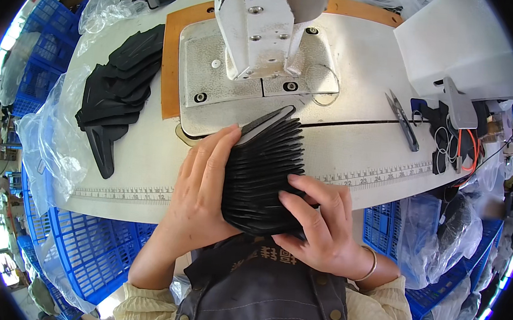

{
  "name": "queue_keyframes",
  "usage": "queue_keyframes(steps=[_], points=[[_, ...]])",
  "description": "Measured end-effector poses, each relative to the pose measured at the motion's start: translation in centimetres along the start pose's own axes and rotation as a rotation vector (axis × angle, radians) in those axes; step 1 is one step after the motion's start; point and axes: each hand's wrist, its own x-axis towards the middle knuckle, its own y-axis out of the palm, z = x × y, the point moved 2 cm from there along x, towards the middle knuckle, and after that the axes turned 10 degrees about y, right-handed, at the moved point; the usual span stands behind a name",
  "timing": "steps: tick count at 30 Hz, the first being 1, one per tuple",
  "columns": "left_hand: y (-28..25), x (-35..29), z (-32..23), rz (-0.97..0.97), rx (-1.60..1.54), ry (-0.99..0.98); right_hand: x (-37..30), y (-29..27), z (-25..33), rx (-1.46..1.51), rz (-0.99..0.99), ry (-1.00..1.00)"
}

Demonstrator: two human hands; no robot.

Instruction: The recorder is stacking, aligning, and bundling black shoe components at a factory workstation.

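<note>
A thick stack of black cut shoe-upper pieces (261,181) is held upright on edge between my two hands at the table's front edge. Its many thin layers face up like a fan, and the farthest piece shows a grey inner side. My left hand (200,183) wraps the left side of the stack, fingers together along it. On the right, my right hand (320,227) grips the near end, with index and middle fingertips pressing on the layer edges. Just beyond the stack stands the white sewing machine head (258,32) over its metal bed plate (200,73).
Another fanned pile of black pieces (122,82) lies left on the white table (364,144). Thread snips (403,121) rest at the right, near tangled cords (448,141). Blue plastic crates (98,250) with clear bags stand below both sides. A printed ruler strip (380,176) runs along the front edge.
</note>
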Motion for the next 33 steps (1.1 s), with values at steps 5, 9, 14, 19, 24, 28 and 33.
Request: queue_keyframes(steps=[5,9,14,19,24,28,33], points=[[0.0,0.0,-0.1,-0.009,-0.006,-0.002,0.2,0.1,0.3,-0.021,-0.010,0.018],[0.0,0.0,-0.1,0.005,0.017,-0.002,0.4,0.1,0.3,-0.069,-0.065,0.001],[0.1,-0.1,-0.1,0.006,0.011,-0.009,0.3,0.5,0.0,-0.011,-0.039,0.004],[0.1,-0.1,-0.1,0.009,0.012,-0.014,0.6,0.3,-0.1,-0.015,-0.045,-0.021],[0.0,0.0,-0.1,0.015,0.001,-0.027,0.8,0.3,-0.2,0.033,-0.012,-0.012],[0.0,0.0,-0.2,0.022,0.002,-0.033,1.1,0.5,-0.3,0.046,-0.001,0.011],[0.0,0.0,-0.2,0.017,0.012,-0.027,1.3,0.2,-0.3,0.040,0.042,-0.010]])
